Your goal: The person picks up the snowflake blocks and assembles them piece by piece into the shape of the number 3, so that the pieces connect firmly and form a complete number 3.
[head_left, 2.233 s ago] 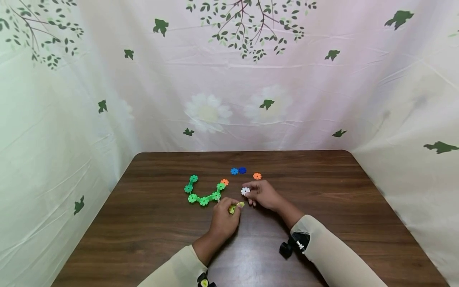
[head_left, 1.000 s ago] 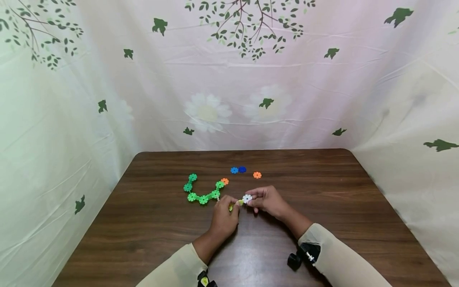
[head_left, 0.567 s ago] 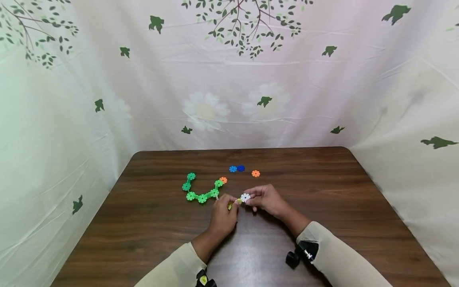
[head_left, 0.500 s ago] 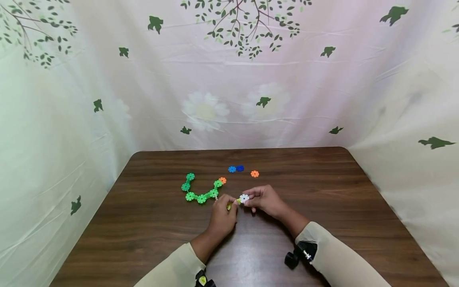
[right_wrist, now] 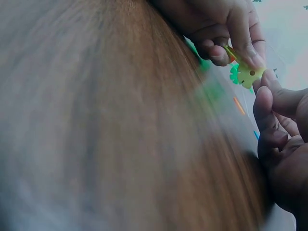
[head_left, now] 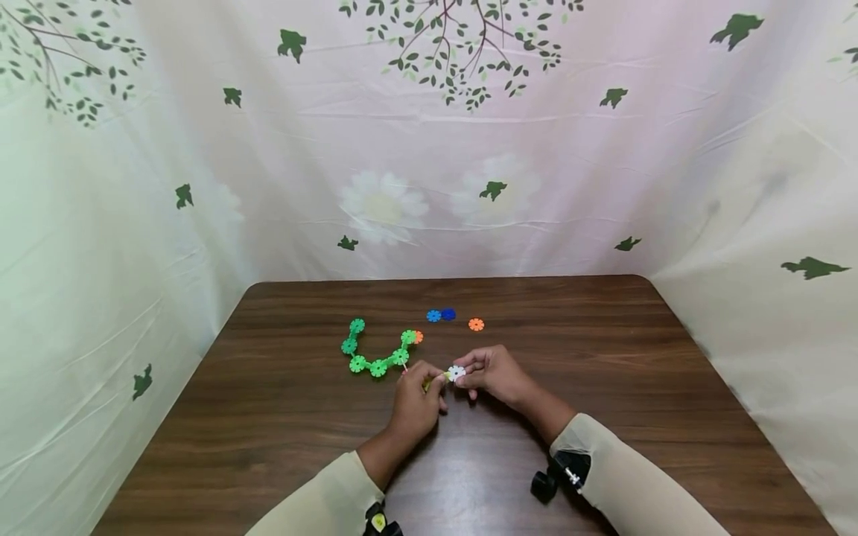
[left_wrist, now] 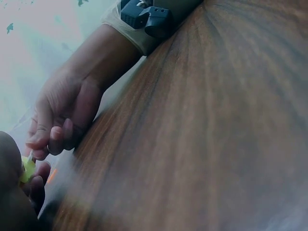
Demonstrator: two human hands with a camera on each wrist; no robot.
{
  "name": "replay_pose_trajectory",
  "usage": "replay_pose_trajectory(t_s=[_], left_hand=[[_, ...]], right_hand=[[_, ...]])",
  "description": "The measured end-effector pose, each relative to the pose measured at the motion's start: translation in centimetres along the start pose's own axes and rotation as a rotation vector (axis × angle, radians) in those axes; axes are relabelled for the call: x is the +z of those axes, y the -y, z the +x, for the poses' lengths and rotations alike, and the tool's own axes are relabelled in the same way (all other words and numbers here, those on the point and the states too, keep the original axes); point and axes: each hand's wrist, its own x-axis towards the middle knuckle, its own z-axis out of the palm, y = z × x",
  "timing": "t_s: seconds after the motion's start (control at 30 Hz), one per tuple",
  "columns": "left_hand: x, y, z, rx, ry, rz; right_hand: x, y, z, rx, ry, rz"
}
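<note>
My left hand (head_left: 412, 402) pinches a yellow flower-shaped linking disc (right_wrist: 249, 76), part of a short yellow piece half covered by its fingers. Between thumb and fingertips, my right hand (head_left: 499, 377) pinches a white flower-shaped disc (head_left: 456, 373) whose edge meets the yellow one. Beyond the left hand curves a chain of green linking discs (head_left: 378, 368), with an orange disc (head_left: 418, 337) at its right end. A thin pale piece runs from the chain to behind the left fingers. In the left wrist view, the right hand (left_wrist: 62, 115) faces the left across a yellow disc (left_wrist: 29, 167).
Toward the back of the brown wooden table (head_left: 302, 432) lie a light blue disc (head_left: 434, 316) and a dark blue disc (head_left: 448, 315), side by side. A single orange disc (head_left: 476, 324) lies to their right. A printed cloth (head_left: 429, 149) hangs around the table.
My right hand has brought the white disc down and left, against the yellow disc in my left hand. In the last half second the green chain has shifted slightly away from me.
</note>
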Motion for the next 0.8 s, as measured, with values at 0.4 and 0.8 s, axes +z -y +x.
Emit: replay_pose_trajectory(t_s=[0.4, 0.8], left_hand=[[0.3, -0.2, -0.4, 0.018, -0.064, 0.166], [-5.3, -10.0, 0.0, 0.567, -0.423, 0.147]], right_hand=[[-0.1, -0.4, -0.4, 0.028, 0.036, 0.043], [0.2, -0.4, -0.4, 0.036, 0.084, 0.051]])
